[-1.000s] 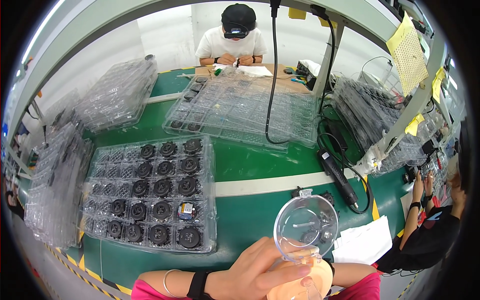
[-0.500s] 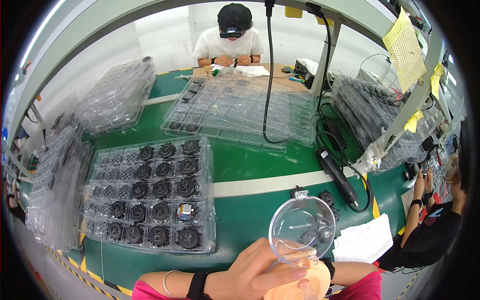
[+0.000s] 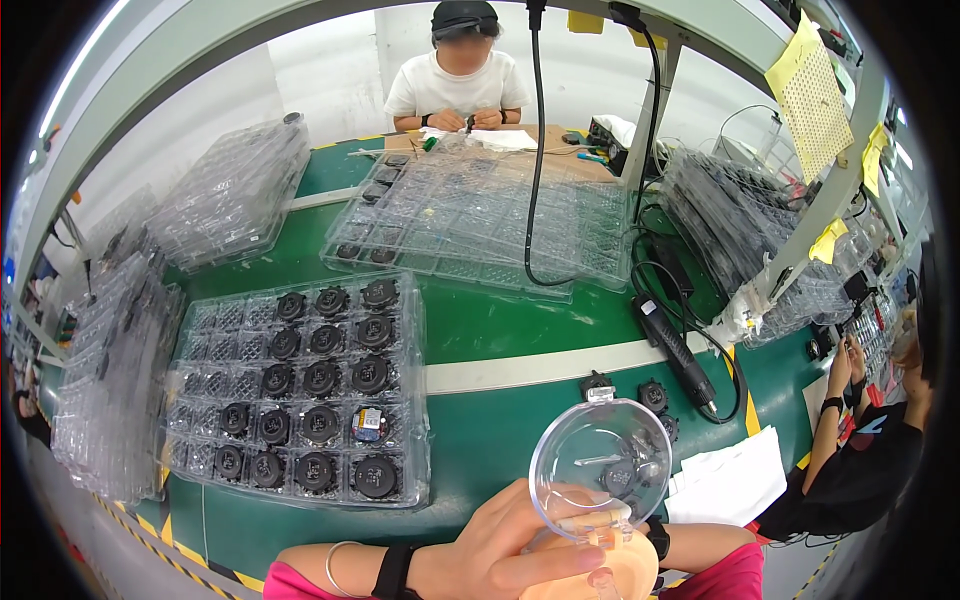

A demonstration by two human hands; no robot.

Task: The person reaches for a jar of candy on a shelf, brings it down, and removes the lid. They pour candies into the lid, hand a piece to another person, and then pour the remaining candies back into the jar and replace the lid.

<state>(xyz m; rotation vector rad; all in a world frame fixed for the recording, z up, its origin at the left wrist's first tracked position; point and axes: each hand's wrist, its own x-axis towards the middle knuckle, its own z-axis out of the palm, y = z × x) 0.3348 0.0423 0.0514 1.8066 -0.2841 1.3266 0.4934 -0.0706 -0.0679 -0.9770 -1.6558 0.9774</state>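
- L hand (image 3: 500, 545), lower center of frame: thumb lay across the peach round piece (image 3: 625, 572), fingers reached behind the clear round cover (image 3: 600, 470); clamped on the piece, as far as seen.
- R forearm (image 3: 705, 550) entered from lower R; R hand mostly hidden behind the piece, so its grip couldn't be told.
- Cover stood up, its lower edge at the piece; whether fixed there, unclear.
- Change vs. approx. 1 s earlier: cover had shifted slightly L & looked a bit larger, w/ the loose black parts (image 3: 652, 396) near its upper R less overlapped. Piece remained in hand; handling presumably ongoing, nothing yet released.
- Also changed: co-worker (image 3: 455, 90), top center, had raised a bowed head; hands stayed together. Likely no bearing on the piece.
- Clear tray (image 3: 228, 345), L of center on the green table (image 3: 500, 320): black round parts (image 3: 322, 378) mainly in its R columns, incl. one labeled part (image 3: 369, 424) w/ a differing face.
- R of cover: white papers (image 3: 728, 480); above them, a corded black tool (image 3: 675, 350).
- Tray stacks: far L (image 3: 115, 390) & upper R (image 3: 735, 220).
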